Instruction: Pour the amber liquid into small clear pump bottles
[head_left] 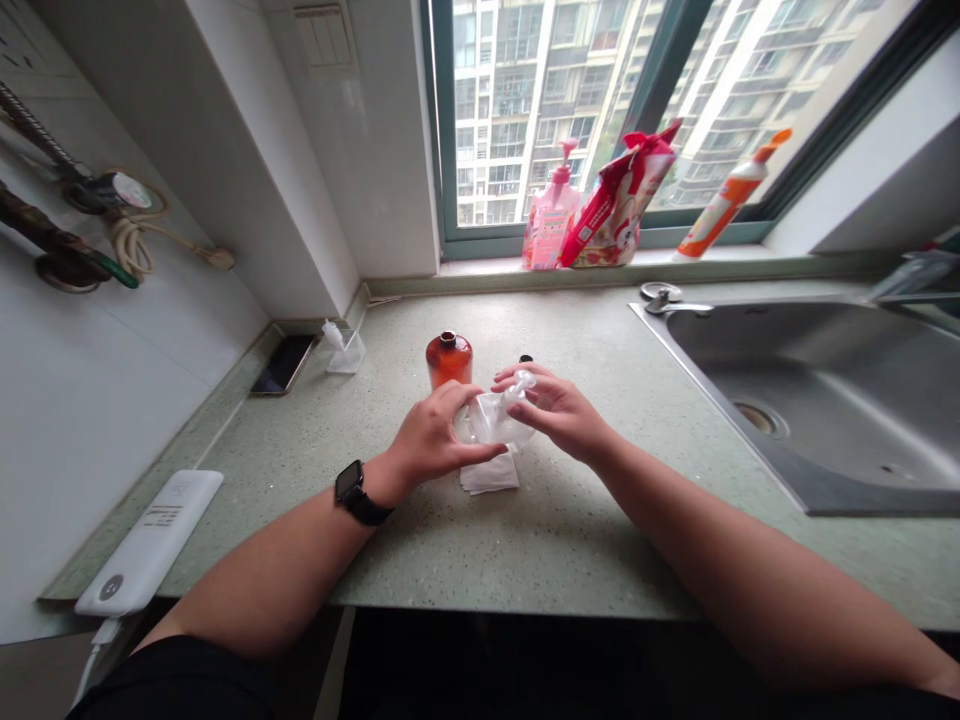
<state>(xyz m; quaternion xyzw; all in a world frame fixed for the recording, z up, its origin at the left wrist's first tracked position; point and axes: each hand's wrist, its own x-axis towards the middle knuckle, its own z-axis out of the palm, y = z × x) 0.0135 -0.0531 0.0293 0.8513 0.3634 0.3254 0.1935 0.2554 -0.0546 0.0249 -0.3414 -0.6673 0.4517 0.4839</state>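
A clear plastic bottle [486,422] is between my hands over the counter. My left hand [429,440], with a black watch on the wrist, curls around the left side of its body. My right hand [566,412] has its thumb and fingers around the clear pump head [523,382] at the bottle's top; whether the pump sits in the neck is hard to make out. Just behind my left hand stands an uncapped amber bottle [448,358] holding reddish-brown liquid. A small black cap [526,358] shows behind my right fingers. Folded white tissue [491,476] lies under the clear bottle.
On the right is a steel sink [750,440] with a tap lever [667,304]. A phone [283,364], a small clear container [346,354] and a white power bank [154,540] are on the left. A pink pump bottle [550,222], red bag [622,210] and orange bottle [724,210] line the windowsill.
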